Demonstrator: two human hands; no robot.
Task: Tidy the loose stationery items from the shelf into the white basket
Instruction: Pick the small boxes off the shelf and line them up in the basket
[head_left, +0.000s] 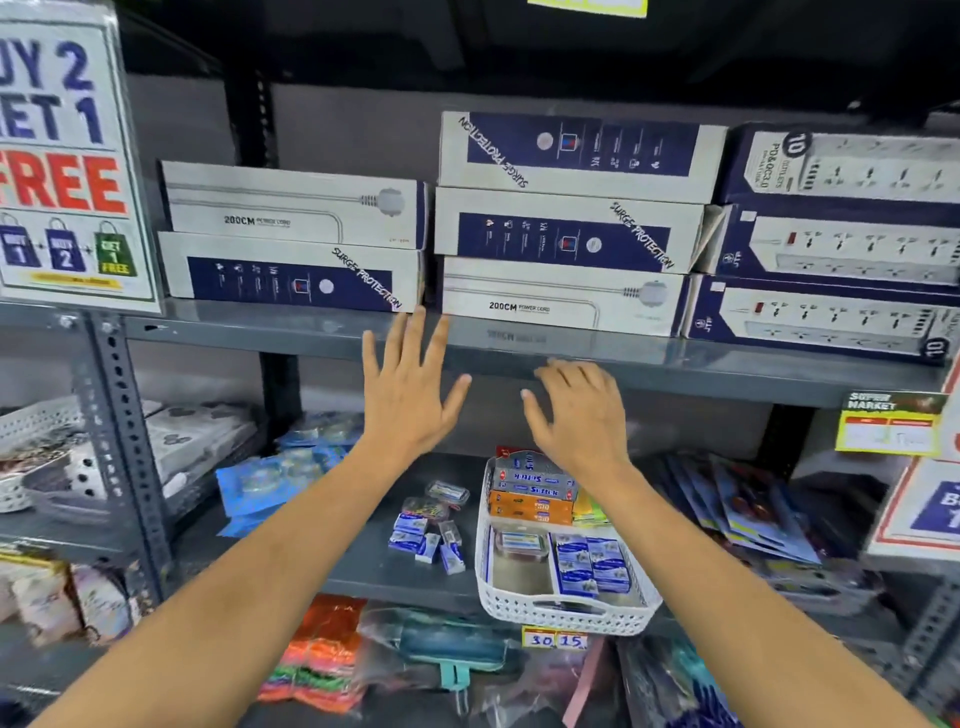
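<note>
The white basket (563, 610) stands on the grey middle shelf (363, 566), holding blue and orange boxes, a small tin and blue packets. Left of it lie several loose small blue-and-white boxes (423, 540) and clear packets of clips (434, 501). My left hand (408, 395) is raised above these, fingers spread and empty, fingertips at the upper shelf's edge. My right hand (579, 415) hovers over the basket's far end, fingers apart and slightly curled, holding nothing.
The upper shelf (571, 358) carries stacked power strip boxes (566, 228). Blue packets (275, 478) lie left of the loose items, booklets (748, 504) lean to the right. Pouches and colourful bands (322, 654) fill the lower shelf. A promotional sign (67, 161) hangs at left.
</note>
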